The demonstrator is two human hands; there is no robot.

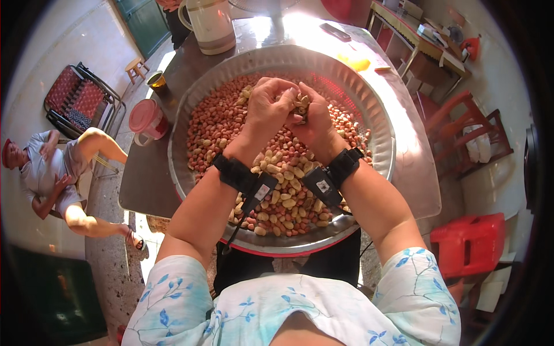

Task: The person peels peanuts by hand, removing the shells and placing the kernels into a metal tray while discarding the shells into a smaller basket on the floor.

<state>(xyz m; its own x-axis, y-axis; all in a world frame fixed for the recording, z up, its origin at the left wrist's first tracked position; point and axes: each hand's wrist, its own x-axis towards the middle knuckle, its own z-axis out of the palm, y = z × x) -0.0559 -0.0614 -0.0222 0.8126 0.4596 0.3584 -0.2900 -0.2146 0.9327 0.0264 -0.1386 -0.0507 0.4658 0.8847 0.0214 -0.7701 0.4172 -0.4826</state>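
My left hand (267, 108) and my right hand (315, 122) meet over a wide round metal tray (369, 98). Their thumbs and fingertips are pinched together on a peanut, mostly hidden by the fingers. Several unshelled peanuts (301, 105) show between the two hands, against the right fingers. Reddish shelled peanuts (213, 121) spread across the left and far parts of the tray. Pale unshelled peanuts (288, 199) are heaped at its near side, below my wrists. Each wrist wears a black strap with a small box.
The tray sits on a grey table (412, 179). A pitcher (210, 26), a red-lidded mug (149, 121), a small cup (156, 82) and a phone (336, 32) stand or lie around it. A person (57, 167) sits at left. Red plastic stools (470, 245) are at right.
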